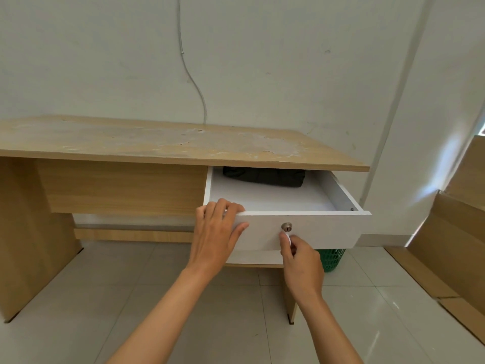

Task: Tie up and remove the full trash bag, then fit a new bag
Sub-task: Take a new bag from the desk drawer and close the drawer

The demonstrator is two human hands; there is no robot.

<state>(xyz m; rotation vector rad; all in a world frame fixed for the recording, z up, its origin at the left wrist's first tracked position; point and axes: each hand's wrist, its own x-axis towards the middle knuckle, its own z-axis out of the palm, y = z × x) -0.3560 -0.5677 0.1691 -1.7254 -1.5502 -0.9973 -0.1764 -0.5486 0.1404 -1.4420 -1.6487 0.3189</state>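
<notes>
A white drawer (315, 229) stands pulled out from under the wooden desk top (157, 143). At its back lies a folded stack of black bags (263, 177), partly hidden under the desk top. My left hand (217, 232) grips the drawer front's top left corner, fingers over the edge. Below the round metal lock (286, 226), my right hand (301, 261) pinches a small white object against the drawer front. A green mesh trash bin (332, 258) shows under the drawer on the floor, mostly hidden.
A pale wall with a hanging grey cable (194, 82) is behind the desk. Flattened cardboard (451, 232) leans at the right. Pale floor tiles (157, 298) lie around the desk legs.
</notes>
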